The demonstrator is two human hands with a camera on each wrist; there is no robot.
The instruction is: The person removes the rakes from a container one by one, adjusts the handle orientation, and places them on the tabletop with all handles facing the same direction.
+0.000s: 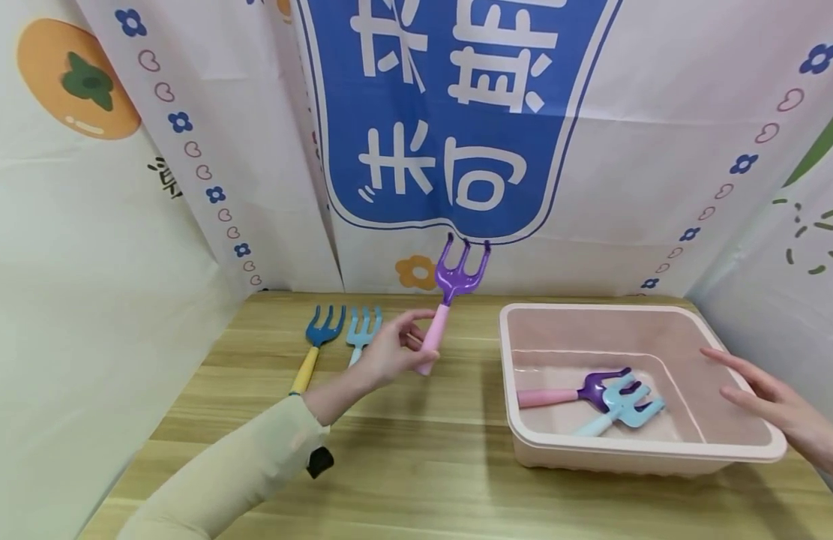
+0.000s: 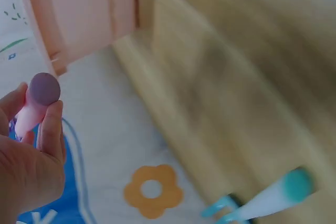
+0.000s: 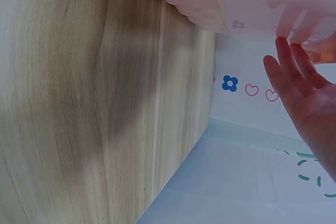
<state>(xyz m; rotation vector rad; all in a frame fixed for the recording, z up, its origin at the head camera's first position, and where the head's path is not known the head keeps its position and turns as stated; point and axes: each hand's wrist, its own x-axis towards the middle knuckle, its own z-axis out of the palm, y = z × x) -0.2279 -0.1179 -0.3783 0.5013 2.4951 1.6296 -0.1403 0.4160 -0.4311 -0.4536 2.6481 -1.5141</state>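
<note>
My left hand [image 1: 397,351] pinches the pink handle of a purple three-pronged toy garden fork [image 1: 459,277], prongs pointing up, above the table. The handle's round end [image 2: 44,88] faces the camera in the left wrist view. At the right, my right hand [image 1: 780,409] is at the pink plastic bin's [image 1: 618,444] right rim, its fingers fairly straight; the right wrist view shows fingertips [image 3: 282,43] close against the outer wall. Inside the bin lie another purple fork with a pink handle [image 1: 549,397] and a light blue fork [image 1: 618,405] partly over it.
Left of the bin, a blue fork with a yellow handle [image 1: 306,367] and a light blue fork [image 1: 364,328] lie on the wooden table [image 1: 416,465]; my left arm partly hides them. A printed cloth [image 1: 632,187] hangs behind and along both sides.
</note>
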